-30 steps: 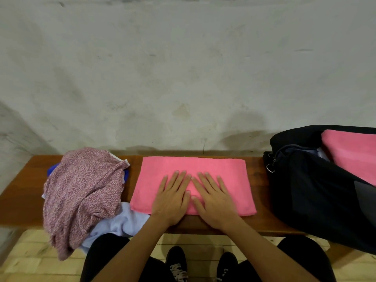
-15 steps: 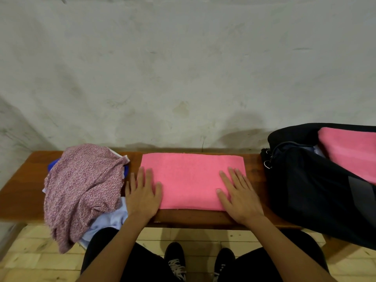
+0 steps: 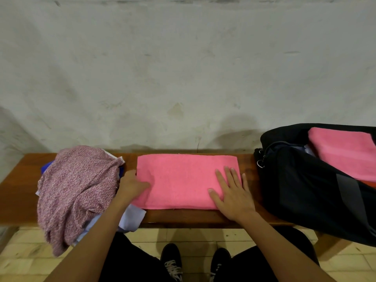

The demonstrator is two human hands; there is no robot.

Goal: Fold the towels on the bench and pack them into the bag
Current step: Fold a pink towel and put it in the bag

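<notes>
**Pink towel smoothed, left edge now gripped**

The pink towel [image 3: 183, 181] lies mid-bench [image 3: 24, 180]. The left hand [image 3: 132, 185], flat a moment ago, now pinches its left edge; the right hand [image 3: 232, 195] stays flat, fingers straight. Another fold likely follows, then the bag [image 3: 305, 190].

My right hand [image 3: 231, 195] lies flat on the folded pink towel [image 3: 183, 180], my left hand [image 3: 132, 185] gripping its left edge.

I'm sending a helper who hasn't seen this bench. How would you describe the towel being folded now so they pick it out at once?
Along the wooden bench, between the crumpled cloth pile and the black bag, lies a flat pink towel. The left hand is at its left edge and the right hand lies flat on its right end. The other pink towel already sits in the bag.
</notes>
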